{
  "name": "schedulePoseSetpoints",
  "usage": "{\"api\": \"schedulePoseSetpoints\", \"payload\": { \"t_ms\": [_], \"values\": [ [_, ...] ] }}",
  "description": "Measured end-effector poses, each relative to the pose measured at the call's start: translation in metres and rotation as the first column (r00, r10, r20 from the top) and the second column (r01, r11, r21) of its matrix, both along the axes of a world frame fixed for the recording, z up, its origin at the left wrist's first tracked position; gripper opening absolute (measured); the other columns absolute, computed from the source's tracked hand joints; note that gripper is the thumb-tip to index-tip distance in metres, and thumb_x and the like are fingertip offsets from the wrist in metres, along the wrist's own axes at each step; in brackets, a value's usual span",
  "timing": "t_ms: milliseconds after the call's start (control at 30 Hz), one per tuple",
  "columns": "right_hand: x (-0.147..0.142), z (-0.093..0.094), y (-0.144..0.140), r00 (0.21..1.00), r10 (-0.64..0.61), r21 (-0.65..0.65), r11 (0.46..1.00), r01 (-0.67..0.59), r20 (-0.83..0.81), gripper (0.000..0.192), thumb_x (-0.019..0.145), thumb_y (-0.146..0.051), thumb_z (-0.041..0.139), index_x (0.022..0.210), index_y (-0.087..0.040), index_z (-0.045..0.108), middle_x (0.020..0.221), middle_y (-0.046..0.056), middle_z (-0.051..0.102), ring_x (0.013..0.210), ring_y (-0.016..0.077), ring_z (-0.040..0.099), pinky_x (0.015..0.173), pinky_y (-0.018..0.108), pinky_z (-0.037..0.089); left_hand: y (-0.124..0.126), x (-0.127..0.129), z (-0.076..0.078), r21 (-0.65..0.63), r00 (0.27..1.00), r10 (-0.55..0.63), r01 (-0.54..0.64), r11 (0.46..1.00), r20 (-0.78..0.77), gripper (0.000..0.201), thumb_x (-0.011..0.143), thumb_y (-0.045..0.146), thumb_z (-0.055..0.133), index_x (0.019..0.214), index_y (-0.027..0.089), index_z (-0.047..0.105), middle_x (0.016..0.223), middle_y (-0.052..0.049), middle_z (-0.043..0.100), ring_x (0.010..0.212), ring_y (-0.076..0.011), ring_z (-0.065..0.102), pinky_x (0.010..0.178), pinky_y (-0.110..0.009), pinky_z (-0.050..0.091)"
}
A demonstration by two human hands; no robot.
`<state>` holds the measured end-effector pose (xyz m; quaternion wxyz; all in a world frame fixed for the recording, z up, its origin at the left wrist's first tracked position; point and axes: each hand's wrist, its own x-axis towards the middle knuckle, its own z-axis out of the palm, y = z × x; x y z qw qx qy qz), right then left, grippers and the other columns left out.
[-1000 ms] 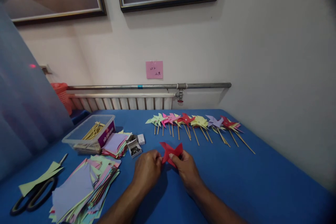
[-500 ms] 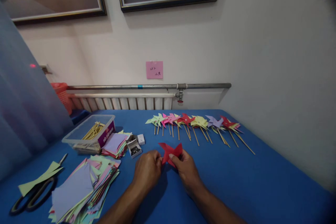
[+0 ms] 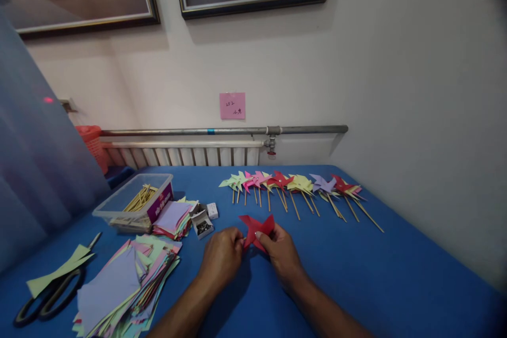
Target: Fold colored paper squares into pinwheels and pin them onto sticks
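A red paper pinwheel (image 3: 253,228) with folded blades is held above the blue table, between my two hands. My right hand (image 3: 285,254) grips it from the right, the thumb pressed on its centre by a small shiny spot. My left hand (image 3: 222,253) is closed, its fingertips pinching at the pinwheel's left edge; what lies behind those fingers is hidden. Just beyond my left hand are an open small box of metal pins (image 3: 203,226) and a stack of coloured paper squares (image 3: 174,216).
Finished pinwheels on sticks (image 3: 301,185) lie in a row at the back. On the left are a clear plastic box (image 3: 114,206) with wooden sticks, a pile of cut paper (image 3: 111,285), and black-handled scissors (image 3: 59,296) under a green paper strip (image 3: 59,269).
Almost nothing differs. Both hands keep their hold on the red pinwheel, and the view has shifted very slightly.
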<state>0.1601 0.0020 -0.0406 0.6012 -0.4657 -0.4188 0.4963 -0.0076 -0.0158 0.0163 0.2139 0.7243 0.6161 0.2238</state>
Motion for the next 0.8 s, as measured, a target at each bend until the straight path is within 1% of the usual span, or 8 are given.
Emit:
{"api": "schedulePoseSetpoints", "payload": {
  "t_ms": [200, 367, 500, 667, 800],
  "values": [
    [0.003, -0.006, 0.003, 0.999, 0.03, -0.009, 1.0, -0.03, 0.011, 0.028, 0.068, -0.039, 0.088, 0.088, -0.023, 0.079, 0.082, 0.004, 0.083, 0.078, 0.0272, 0.073, 0.075, 0.035, 0.057, 0.002, 0.0, -0.004, -0.031, 1.0, 0.009, -0.009, 0.999, 0.004, 0.023, 0.098, 0.009, 0.06, 0.082, 0.019, 0.073, 0.077, 0.0, 0.073, 0.075, -0.0148, 0.061, 0.068, -0.027, 0.03],
    [0.004, -0.012, 0.007, 0.999, 0.04, -0.016, 0.999, -0.04, 0.009, 0.033, 0.068, -0.045, 0.089, 0.09, -0.022, 0.078, 0.081, 0.004, 0.081, 0.075, 0.0262, 0.072, 0.073, 0.035, 0.056, 0.004, 0.0, -0.005, -0.067, 0.996, 0.022, -0.016, 0.998, 0.086, 0.022, 0.098, 0.011, 0.062, 0.08, 0.018, 0.072, 0.074, 0.0, 0.071, 0.072, -0.0147, 0.061, 0.066, -0.027, 0.031],
    [0.005, -0.014, 0.008, 0.998, 0.057, -0.021, 0.998, -0.057, -0.008, 0.036, 0.066, -0.044, 0.091, 0.089, -0.022, 0.077, 0.079, 0.003, 0.08, 0.073, 0.0245, 0.07, 0.072, 0.034, 0.055, 0.005, 0.0, -0.007, -0.084, 0.988, 0.029, -0.016, 0.996, 0.15, 0.022, 0.097, 0.011, 0.062, 0.078, 0.018, 0.072, 0.071, 0.001, 0.07, 0.07, -0.015, 0.061, 0.066, -0.027, 0.032],
    [0.006, -0.015, 0.007, 0.997, 0.07, 0.006, 0.998, -0.07, -0.018, 0.035, 0.07, -0.043, 0.09, 0.094, -0.022, 0.079, 0.087, 0.005, 0.083, 0.08, 0.0258, 0.073, 0.076, 0.035, 0.057, 0.004, 0.001, -0.01, -0.075, 0.982, 0.022, -0.008, 0.997, 0.187, 0.023, 0.096, 0.01, 0.06, 0.077, 0.018, 0.071, 0.068, 0.001, 0.068, 0.068, -0.0154, 0.06, 0.065, -0.028, 0.031],
    [0.006, -0.015, 0.007, 0.998, 0.056, 0.007, 0.998, -0.055, -0.015, 0.033, 0.069, -0.043, 0.09, 0.092, -0.022, 0.079, 0.088, 0.005, 0.083, 0.082, 0.0268, 0.074, 0.077, 0.035, 0.058, 0.004, 0.002, -0.011, -0.065, 0.98, 0.019, -0.007, 0.998, 0.197, 0.023, 0.096, 0.011, 0.06, 0.077, 0.018, 0.071, 0.069, 0.0, 0.069, 0.069, -0.0161, 0.06, 0.065, -0.028, 0.031]
  ]
}}
